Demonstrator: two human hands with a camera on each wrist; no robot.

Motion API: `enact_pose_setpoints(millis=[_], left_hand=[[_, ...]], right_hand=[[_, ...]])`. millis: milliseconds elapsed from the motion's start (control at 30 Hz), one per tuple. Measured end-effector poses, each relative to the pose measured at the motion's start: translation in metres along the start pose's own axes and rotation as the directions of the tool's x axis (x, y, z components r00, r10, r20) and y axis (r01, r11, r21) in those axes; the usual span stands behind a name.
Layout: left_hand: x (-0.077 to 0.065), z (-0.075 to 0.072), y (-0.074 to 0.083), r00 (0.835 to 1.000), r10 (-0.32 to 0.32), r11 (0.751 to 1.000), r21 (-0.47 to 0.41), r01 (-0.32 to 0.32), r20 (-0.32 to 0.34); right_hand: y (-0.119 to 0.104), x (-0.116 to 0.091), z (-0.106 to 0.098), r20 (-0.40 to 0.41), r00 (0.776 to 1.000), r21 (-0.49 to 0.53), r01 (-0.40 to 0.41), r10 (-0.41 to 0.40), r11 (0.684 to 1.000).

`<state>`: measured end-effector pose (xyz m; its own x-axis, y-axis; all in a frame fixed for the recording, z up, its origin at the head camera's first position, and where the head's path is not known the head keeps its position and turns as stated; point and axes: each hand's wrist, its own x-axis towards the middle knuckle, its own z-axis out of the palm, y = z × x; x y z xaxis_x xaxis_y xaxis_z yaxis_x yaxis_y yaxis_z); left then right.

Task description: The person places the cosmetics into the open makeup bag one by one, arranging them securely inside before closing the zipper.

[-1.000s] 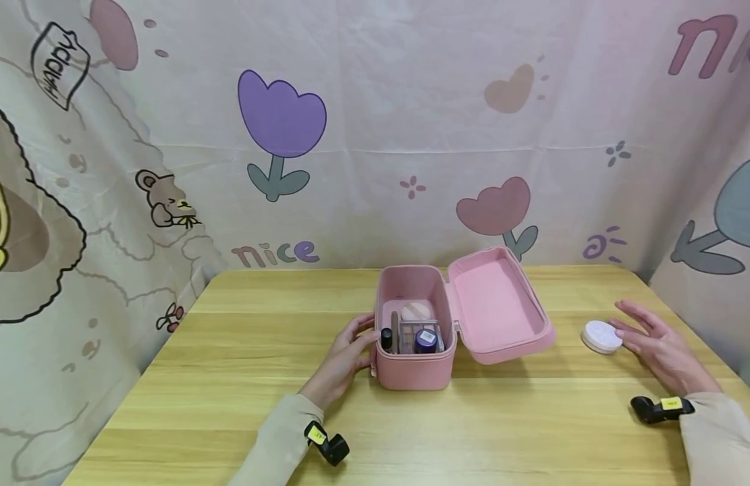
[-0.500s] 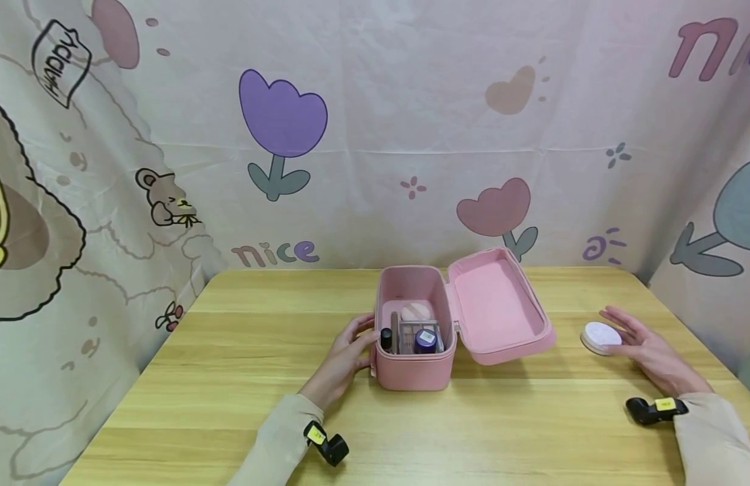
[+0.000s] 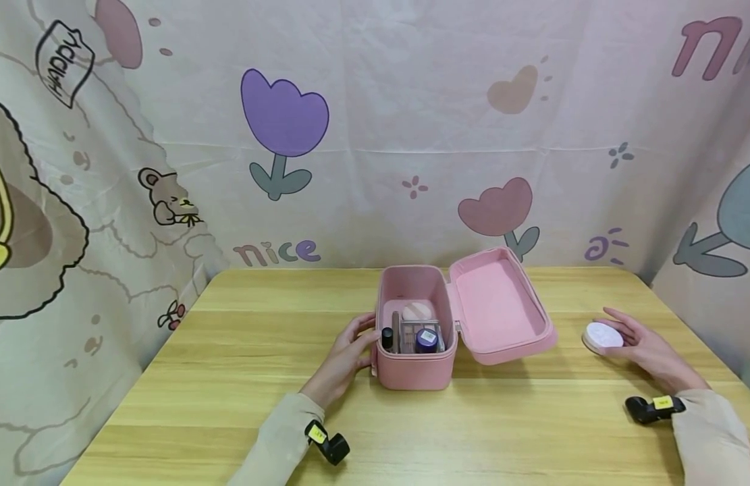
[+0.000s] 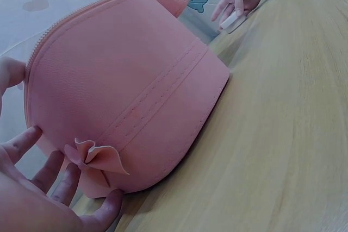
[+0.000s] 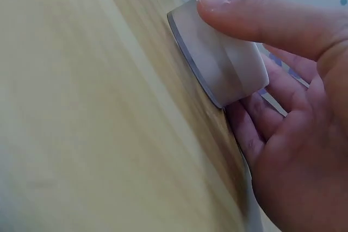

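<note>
A pink cosmetic case (image 3: pixel 414 371) stands on the table with its lid (image 3: pixel 501 307) swung open to the right. My left hand (image 3: pixel 341 361) rests against the case's left side, fingertips spread over the wall around a pink bow (image 4: pixel 98 158) and thumb by the zipped rim. Far to the right, my right hand (image 3: pixel 653 347) holds a round white cosmetic container (image 3: pixel 602 336) between thumb and fingers, right at the tabletop. In the right wrist view the container (image 5: pixel 217 52) shows a grey band at its base; the fingers behind it are partly hidden.
Inside the case lie a dark blue-lidded jar (image 3: pixel 426 341), a black-capped bottle (image 3: pixel 387 339), a slim brown tube (image 3: pixel 395 331), a clear-lidded palette (image 3: pixel 408 337) and a pale round puff (image 3: pixel 416 311). A patterned cloth (image 3: pixel 375 135) hangs behind the wooden table (image 3: pixel 247 378).
My right hand has moved slightly left and closed its thumb and fingers around the white container, which barely shifts. The left hand and the case hold still.
</note>
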<state>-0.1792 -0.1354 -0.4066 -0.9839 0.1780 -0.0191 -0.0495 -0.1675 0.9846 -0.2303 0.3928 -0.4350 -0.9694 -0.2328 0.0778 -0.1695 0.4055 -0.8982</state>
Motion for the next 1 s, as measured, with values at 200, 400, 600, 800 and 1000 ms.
enact_pose_setpoints(millis=[200,400,600,800,1000], left_hand=[[-0.001,0.001,-0.003,1.0,-0.01,1.0,0.002,0.01,0.007],[-0.001,0.003,-0.004,1.0,-0.018,1.0,0.005,0.017,0.015],[0.001,0.001,-0.002,1.0,0.001,1.0,0.002,-0.001,0.004],[-0.001,0.001,-0.002,1.0,0.0,1.0,0.001,0.0,-0.003],[-0.001,0.0,-0.002,1.0,0.006,1.0,-0.001,-0.006,-0.007]], right_hand=[[0.002,-0.005,-0.003,-0.042,0.999,0.022,0.015,-0.014,1.0],[0.003,-0.01,-0.004,-0.066,0.998,-0.012,-0.011,0.01,1.0],[-0.004,-0.004,-0.004,-0.094,0.995,-0.143,-0.025,0.012,0.989],[-0.013,-0.003,-0.004,-0.124,0.991,-0.22,-0.08,0.054,0.972],[-0.031,-0.001,-0.005,-0.16,0.987,-0.271,-0.063,0.02,0.961]])
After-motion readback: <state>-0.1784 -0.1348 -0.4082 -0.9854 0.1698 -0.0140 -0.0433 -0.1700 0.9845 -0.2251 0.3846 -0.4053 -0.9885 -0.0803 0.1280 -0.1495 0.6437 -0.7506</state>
